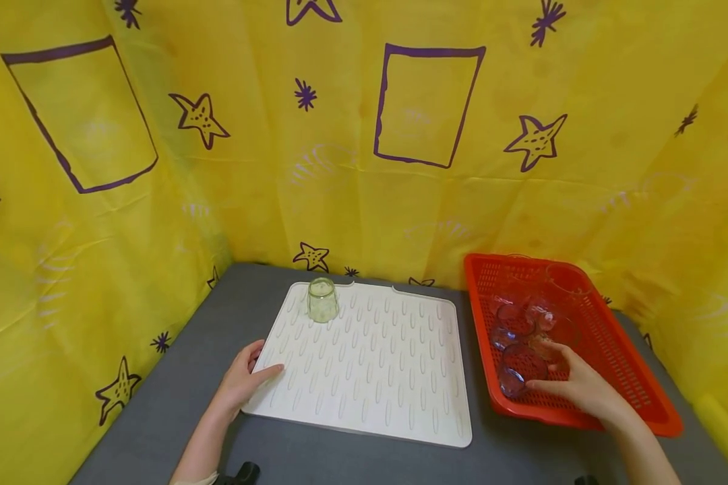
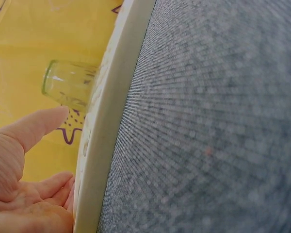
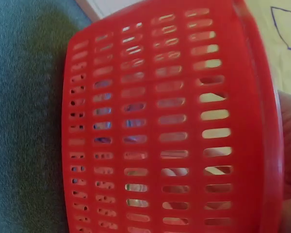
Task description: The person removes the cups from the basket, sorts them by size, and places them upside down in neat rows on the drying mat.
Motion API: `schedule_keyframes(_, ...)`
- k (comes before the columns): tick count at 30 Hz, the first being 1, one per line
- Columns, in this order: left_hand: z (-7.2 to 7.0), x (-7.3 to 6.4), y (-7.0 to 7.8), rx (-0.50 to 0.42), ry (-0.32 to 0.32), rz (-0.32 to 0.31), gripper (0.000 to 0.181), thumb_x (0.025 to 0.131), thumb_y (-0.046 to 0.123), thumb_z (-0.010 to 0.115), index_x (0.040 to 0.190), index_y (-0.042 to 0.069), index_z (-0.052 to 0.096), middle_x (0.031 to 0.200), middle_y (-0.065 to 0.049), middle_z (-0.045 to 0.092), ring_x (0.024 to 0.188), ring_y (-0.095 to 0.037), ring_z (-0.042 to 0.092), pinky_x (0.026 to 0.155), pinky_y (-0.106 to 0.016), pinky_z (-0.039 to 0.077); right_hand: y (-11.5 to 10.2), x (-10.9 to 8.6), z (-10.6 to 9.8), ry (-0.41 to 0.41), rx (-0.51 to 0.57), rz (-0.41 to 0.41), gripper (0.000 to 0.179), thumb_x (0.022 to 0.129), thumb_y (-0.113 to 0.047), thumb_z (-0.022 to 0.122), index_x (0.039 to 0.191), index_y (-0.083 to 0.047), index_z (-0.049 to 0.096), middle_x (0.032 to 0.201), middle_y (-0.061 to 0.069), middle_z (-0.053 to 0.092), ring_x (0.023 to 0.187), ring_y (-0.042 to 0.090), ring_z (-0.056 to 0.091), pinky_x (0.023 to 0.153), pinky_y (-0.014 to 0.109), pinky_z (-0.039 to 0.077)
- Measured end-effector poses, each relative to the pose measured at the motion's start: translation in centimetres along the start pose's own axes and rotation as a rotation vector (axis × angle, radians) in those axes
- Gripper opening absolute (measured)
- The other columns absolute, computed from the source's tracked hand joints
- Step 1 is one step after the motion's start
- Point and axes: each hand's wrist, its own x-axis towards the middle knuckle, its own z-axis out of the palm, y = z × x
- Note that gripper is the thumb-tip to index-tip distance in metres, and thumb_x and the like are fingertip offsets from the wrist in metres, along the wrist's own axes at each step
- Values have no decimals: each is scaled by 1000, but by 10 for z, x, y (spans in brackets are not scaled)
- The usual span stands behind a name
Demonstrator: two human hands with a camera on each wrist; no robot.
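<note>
A white ridged drying mat (image 1: 370,364) lies on the grey table, with an upturned green-tinted glass (image 1: 323,301) at its back left, also visible as a sideways green glass (image 2: 68,82) in the left wrist view. My left hand (image 1: 245,374) rests at the mat's left edge, thumb stretched over it. To the right, my right hand (image 1: 582,384) reaches into a red basket (image 1: 637,384). Its thumb and bent fingers are around the right side of a purple-tinted glass (image 1: 518,370). In the right wrist view the basket's slotted wall (image 3: 150,121) hides most of that hand.
Several more clear and tinted glasses (image 1: 540,313) lie towards the basket's back. The basket stands close to the mat's right side. A yellow cloth (image 1: 249,168) with purple drawings hangs behind and beside the grey table (image 1: 176,404).
</note>
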Motion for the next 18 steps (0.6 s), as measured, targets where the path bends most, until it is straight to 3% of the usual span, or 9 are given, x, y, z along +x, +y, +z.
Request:
schedule_keyframes(8, -1, -1, 1, 2, -13, -18, 85, 78, 31, 73, 140, 0, 24, 141, -19, 28, 127, -32, 30, 102, -47, 28, 6, 11, 3, -58, -46, 0, 87, 78, -39, 70, 140, 0, 23, 138, 32, 27, 120, 50, 32, 84, 59, 39)
schedule_keyframes(18, 0, -1, 1, -36, -15, -11, 85, 78, 27, 74, 140, -2, 23, 143, -21, 26, 130, -33, 26, 104, -48, 25, 7, 14, 9, -33, -78, -39, 82, 74, -37, 74, 135, 1, 33, 127, 27, 46, 109, 39, 48, 84, 55, 43)
